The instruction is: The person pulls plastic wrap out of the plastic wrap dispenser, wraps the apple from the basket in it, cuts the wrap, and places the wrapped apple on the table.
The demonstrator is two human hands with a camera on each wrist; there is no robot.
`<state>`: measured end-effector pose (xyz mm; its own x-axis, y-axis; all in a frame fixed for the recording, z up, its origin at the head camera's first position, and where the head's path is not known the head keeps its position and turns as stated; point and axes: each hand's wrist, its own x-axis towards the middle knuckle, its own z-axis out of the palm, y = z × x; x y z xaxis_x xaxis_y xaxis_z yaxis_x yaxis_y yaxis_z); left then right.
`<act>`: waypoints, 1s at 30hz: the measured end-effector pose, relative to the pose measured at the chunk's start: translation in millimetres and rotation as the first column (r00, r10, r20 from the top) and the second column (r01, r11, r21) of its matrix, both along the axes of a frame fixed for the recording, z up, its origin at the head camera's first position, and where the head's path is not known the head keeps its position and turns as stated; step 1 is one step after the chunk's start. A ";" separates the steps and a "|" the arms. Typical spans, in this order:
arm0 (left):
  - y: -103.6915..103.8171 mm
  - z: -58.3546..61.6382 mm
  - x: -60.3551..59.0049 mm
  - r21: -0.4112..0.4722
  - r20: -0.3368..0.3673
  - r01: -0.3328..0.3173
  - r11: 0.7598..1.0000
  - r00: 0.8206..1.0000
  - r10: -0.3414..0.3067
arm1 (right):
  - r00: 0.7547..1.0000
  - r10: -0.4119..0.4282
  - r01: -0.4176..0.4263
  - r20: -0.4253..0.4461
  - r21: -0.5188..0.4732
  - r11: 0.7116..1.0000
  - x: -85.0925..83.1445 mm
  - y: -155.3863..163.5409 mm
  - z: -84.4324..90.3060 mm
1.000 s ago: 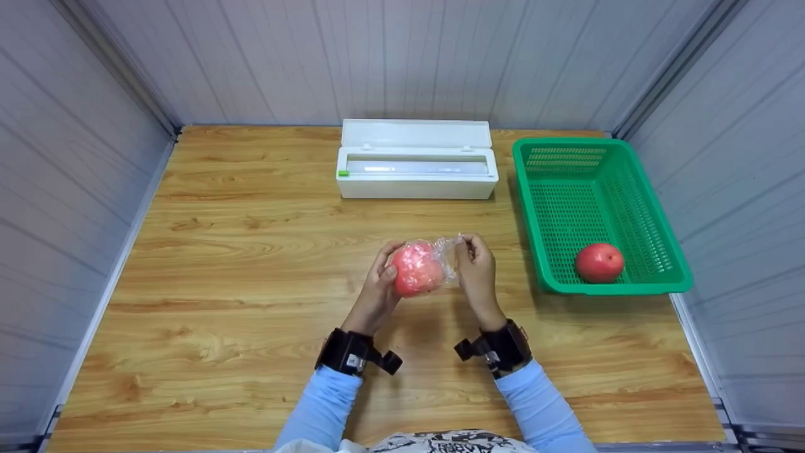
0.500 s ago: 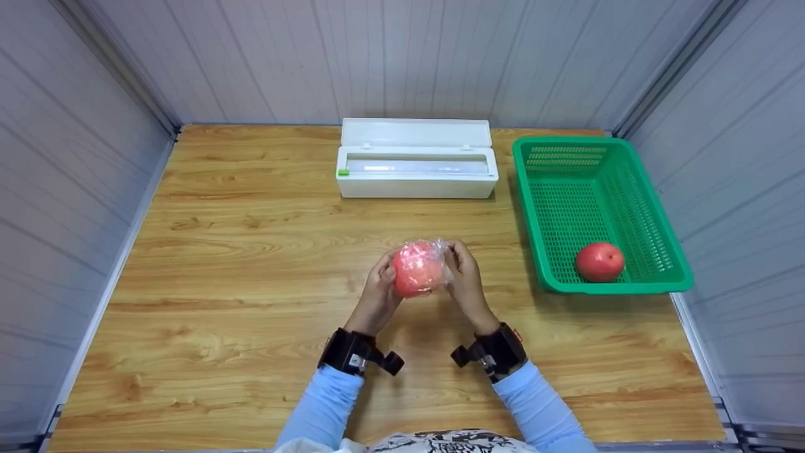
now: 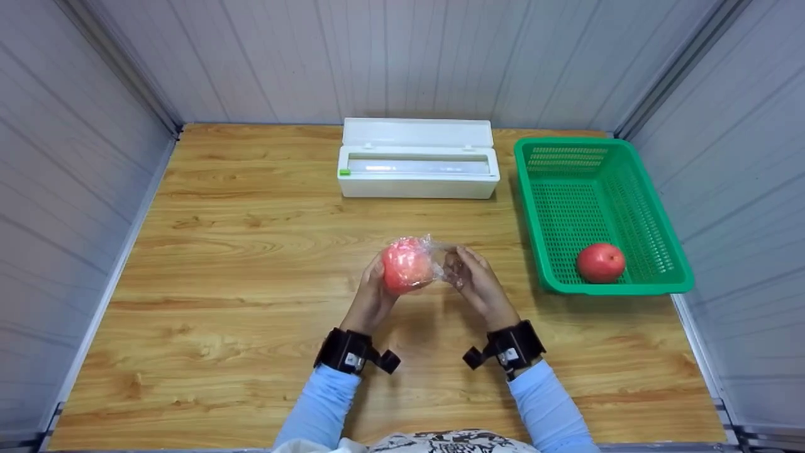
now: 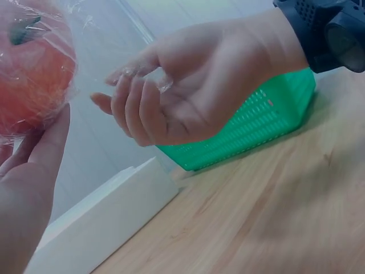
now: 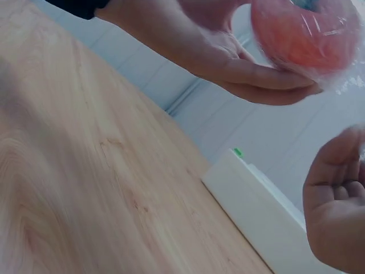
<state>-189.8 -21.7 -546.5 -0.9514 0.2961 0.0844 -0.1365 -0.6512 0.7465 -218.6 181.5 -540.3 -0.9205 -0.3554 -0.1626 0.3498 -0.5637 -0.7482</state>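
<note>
My left hand (image 3: 370, 290) holds a red tomato (image 3: 405, 267) wrapped in clear cling film, raised over the middle of the table. In the left wrist view the tomato (image 4: 35, 80) shows a green stem mark through the wrinkled film. To its right, my right hand (image 3: 483, 284) pinches a loose end of the cling film (image 3: 440, 267), which stretches from the tomato to its fingers. The right hand's (image 4: 182, 91) fingers are curled in the left wrist view, with bits of film between them. Left-hand fingers lie under the tomato (image 5: 308, 34) in the right wrist view.
At the back stands a white cling film dispenser (image 3: 418, 189), its lid up and a green slider at the left. A green basket (image 3: 657, 288) on the right holds another red tomato (image 3: 600, 263). Pale panel walls enclose the wooden table (image 3: 239, 302).
The right hand first came in against the tomato, then drew back to the right, pulling the film out in a strand. The left hand and tomato shifted slightly left.
</note>
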 end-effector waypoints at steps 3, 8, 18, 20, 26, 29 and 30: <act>-1.0 -0.2 -1.3 0.003 0.005 -0.017 1.000 1.000 0.017 | 1.000 -0.007 0.006 -0.022 -0.055 0.998 -2.2 5.5 -2.5; -1.9 -2.0 -3.1 0.043 0.046 -0.049 0.998 0.998 0.047 | 0.999 -0.034 0.028 -0.027 -0.196 0.980 -6.4 15.9 -4.3; 3.8 -1.7 -4.9 -0.176 0.096 -0.243 0.954 0.960 0.262 | 0.916 -0.222 0.365 -0.335 0.464 0.807 11.5 5.5 24.1; 6.9 -0.4 -5.5 -0.258 0.081 -0.266 0.929 0.952 0.295 | 0.906 -0.157 0.369 -0.393 0.551 0.749 16.4 0.3 28.8; 19.3 4.4 -6.5 -0.419 0.004 -0.274 0.866 0.953 0.304 | 0.917 0.015 0.261 -0.400 0.627 0.734 21.2 -9.7 29.0; 26.7 7.0 -5.8 -0.427 -0.026 -0.270 0.863 0.957 0.287 | 0.923 0.067 0.209 -0.380 0.637 0.742 21.9 -12.0 25.9; 28.9 7.9 -5.4 -0.420 -0.038 -0.269 0.867 0.959 0.279 | 0.923 0.075 0.201 -0.378 0.638 0.743 22.1 -12.4 25.4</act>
<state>-195.1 7.2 -538.6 -0.9996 0.0257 -0.0119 -0.0189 -0.2943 0.9555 -196.5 169.1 -514.9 -0.9744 -0.2247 0.0117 -0.0360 0.1044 -0.9939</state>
